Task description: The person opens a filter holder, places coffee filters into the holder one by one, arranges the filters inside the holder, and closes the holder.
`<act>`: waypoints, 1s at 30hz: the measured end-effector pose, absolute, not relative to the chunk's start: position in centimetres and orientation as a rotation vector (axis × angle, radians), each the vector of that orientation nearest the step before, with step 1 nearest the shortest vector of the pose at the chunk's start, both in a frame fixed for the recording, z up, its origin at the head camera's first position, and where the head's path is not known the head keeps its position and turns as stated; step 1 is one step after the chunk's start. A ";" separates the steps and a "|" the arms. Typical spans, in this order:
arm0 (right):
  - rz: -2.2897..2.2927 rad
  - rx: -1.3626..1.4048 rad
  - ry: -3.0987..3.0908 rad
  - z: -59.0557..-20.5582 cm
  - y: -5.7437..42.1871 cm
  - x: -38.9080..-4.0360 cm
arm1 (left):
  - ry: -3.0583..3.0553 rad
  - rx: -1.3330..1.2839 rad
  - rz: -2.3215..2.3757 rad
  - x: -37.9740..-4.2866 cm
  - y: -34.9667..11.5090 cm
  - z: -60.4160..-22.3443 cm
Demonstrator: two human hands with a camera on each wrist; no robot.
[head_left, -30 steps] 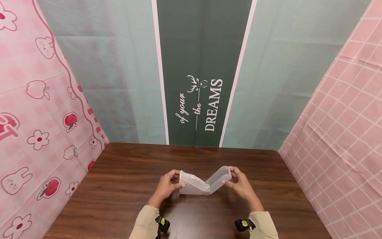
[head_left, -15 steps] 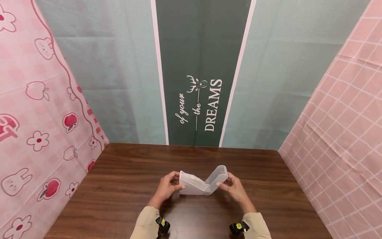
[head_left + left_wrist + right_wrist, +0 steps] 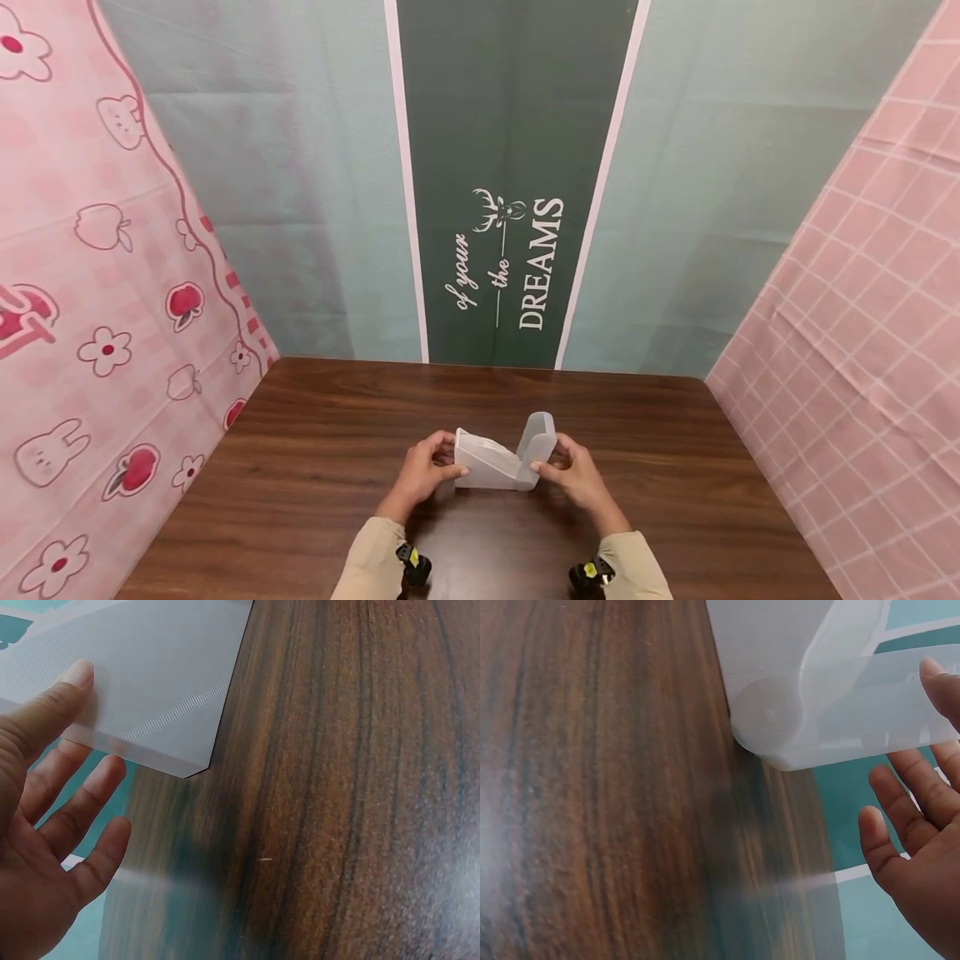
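A white plastic box (image 3: 482, 473) stands on the wooden table in the head view, its hinged translucent lid (image 3: 542, 443) raised at the right end. Something white and soft-looking (image 3: 495, 452) shows above the box's sloping edge; its kind cannot be told. The left hand (image 3: 420, 473) pinches the box's left end, thumb on the near face. In the left wrist view that thumb lies on the ribbed box wall (image 3: 157, 682), and the lower fingers are spread. On the right, the right hand (image 3: 582, 482) holds the lid between thumb and fingers. The round hinge (image 3: 769, 716) shows in the right wrist view.
The dark wooden table (image 3: 337, 400) runs back to a blue-green curtain (image 3: 315, 208) with a dark printed middle panel. Pink patterned cloth (image 3: 105, 333) hangs at the left, pink checked cloth (image 3: 847, 333) at the right. Both wrists wear small black cameras (image 3: 416, 567).
The right hand has moved left with the lid, bringing it from a wide slant to nearly upright. The left hand and the box have stayed almost in place.
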State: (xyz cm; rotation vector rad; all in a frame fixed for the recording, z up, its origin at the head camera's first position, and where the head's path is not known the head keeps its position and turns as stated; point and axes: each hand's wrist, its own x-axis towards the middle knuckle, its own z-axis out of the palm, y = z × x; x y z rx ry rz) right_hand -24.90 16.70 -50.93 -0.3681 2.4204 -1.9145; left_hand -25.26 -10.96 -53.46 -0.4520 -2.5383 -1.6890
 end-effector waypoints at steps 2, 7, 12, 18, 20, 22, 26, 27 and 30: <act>-1.898 -0.352 2.442 -50.7 16.4 -24.7 | -2.540 -0.450 -1.692 -25.3 -10.9 -53.5; -1.833 -0.376 2.522 -52.6 16.1 -25.4 | -2.536 -0.450 -1.700 -25.3 -11.0 -53.7; -1.804 -0.423 2.551 -53.5 15.6 -25.6 | -2.542 -0.448 -1.682 -25.4 -11.0 -53.9; -1.798 -0.476 2.583 -53.8 14.9 -25.7 | -2.540 -0.453 -1.684 -25.4 -10.9 -54.0; -1.789 -0.482 2.589 -53.9 14.7 -25.7 | -2.538 -0.453 -1.689 -25.4 -11.0 -54.0; -1.770 -0.496 2.597 -53.9 14.4 -25.6 | -2.542 -0.445 -1.689 -25.3 -11.0 -54.0; -1.722 -0.526 2.618 -53.8 13.9 -25.5 | -2.554 -0.427 -1.687 -25.3 -11.0 -54.1; -1.709 -0.535 2.628 -53.9 13.8 -25.5 | -2.555 -0.424 -1.688 -25.3 -11.0 -54.0; -1.674 -0.557 2.655 -54.0 13.5 -25.6 | -2.553 -0.424 -1.697 -25.3 -11.0 -53.9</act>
